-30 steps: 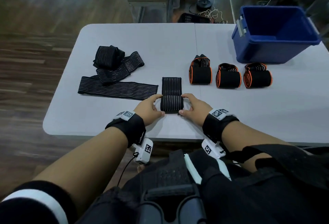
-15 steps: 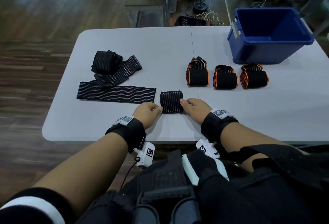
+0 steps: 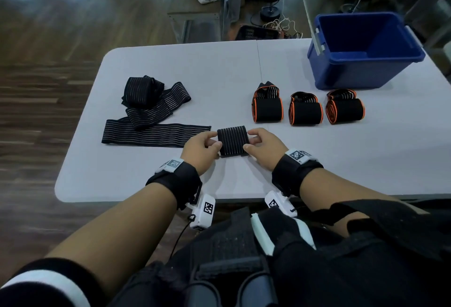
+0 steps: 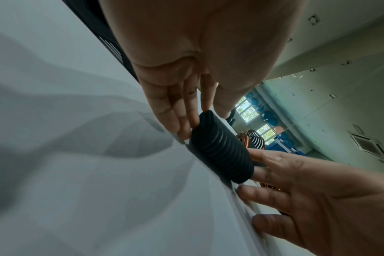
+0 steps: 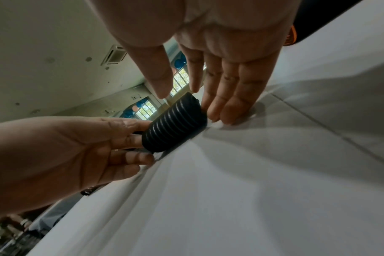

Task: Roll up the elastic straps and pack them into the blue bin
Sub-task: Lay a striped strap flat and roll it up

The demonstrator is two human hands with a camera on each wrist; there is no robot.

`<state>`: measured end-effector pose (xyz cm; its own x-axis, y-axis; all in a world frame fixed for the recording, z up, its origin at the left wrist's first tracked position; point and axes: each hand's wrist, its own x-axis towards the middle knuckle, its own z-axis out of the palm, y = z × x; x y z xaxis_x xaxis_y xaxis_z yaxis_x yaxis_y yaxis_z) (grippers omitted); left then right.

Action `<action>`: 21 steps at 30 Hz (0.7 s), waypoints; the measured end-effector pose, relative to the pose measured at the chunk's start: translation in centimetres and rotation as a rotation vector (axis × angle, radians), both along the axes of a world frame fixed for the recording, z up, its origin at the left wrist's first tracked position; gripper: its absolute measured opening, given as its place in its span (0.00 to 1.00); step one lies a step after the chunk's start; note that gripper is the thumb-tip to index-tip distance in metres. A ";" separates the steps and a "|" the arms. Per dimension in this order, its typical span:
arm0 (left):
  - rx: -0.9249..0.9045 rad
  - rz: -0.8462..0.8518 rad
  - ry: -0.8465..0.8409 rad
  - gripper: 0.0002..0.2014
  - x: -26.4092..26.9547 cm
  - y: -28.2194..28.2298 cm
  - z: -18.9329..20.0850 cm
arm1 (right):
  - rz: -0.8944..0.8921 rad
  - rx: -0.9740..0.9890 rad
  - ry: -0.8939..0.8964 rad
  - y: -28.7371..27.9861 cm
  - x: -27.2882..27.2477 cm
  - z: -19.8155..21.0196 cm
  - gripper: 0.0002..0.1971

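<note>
A black striped strap roll (image 3: 233, 141) lies on the grey table (image 3: 219, 67) near its front edge. My left hand (image 3: 214, 139) pinches the roll's left end between thumb and fingers, and my right hand (image 3: 249, 139) pinches its right end. In the left wrist view the roll (image 4: 221, 150) rests on the table, with the fingers (image 4: 182, 128) of the left hand at its end. The right wrist view shows the roll (image 5: 175, 126) between both hands. The blue bin (image 3: 363, 72) stands open at the far right.
Three orange-edged rolled straps (image 3: 305, 111) sit in a row in front of the bin. Loose black striped straps (image 3: 156, 133) and a bundled one (image 3: 144, 90) lie at the left. Beyond the table are a bench and seated people.
The strap's flat tail has been rolled away from me into a full roll. Both hands have shifted to pinch its two ends.
</note>
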<state>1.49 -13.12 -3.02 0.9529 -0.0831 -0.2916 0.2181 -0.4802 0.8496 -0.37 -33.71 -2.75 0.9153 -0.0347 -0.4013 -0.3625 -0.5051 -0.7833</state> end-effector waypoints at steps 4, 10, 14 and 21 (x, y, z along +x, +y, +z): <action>-0.034 -0.062 0.058 0.17 0.1 -1.5 -0.2 | -0.112 0.000 -0.007 -1.3 -0.6 -0.1 0.13; 0.021 -0.213 0.073 0.15 0.7 -6.9 0.3 | -0.271 -0.058 0.008 -6.1 -2.7 0.0 0.10; 0.061 -0.363 0.063 0.14 0.6 -12.2 0.9 | -0.417 -0.119 0.013 -10.3 -4.7 0.0 0.09; -0.016 -0.592 0.138 0.23 -0.8 -21.9 2.3 | -0.693 -0.125 -0.043 -17.6 -8.7 1.2 0.17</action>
<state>0.64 -35.00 -0.76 0.6966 -0.5932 -0.4036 0.0267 -0.5408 0.8408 -9.05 -51.36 -1.57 0.6804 -0.6590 -0.3206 -0.6037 -0.2561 -0.7550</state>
